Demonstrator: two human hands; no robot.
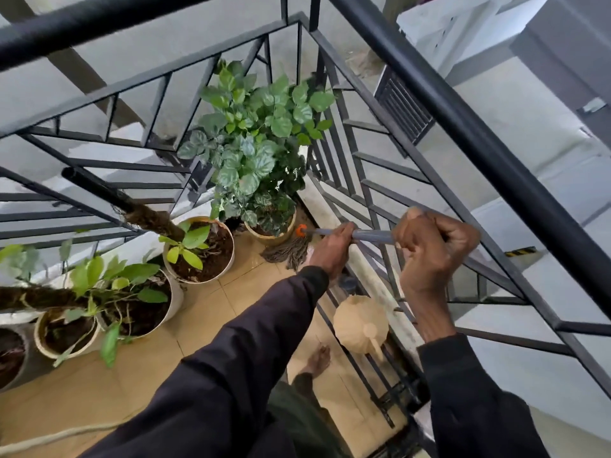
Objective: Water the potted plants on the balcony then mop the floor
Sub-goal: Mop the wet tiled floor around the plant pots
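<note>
With the watering can (360,322) set down, mopping is underway: left hand (332,251) and right hand (433,249) have fingers closed around the mop handle (370,235); floor (205,322) remains.

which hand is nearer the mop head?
Left. The left hand grips the mop handle just behind the mop head; the right hand grips the same handle farther back, toward the railing.
</note>
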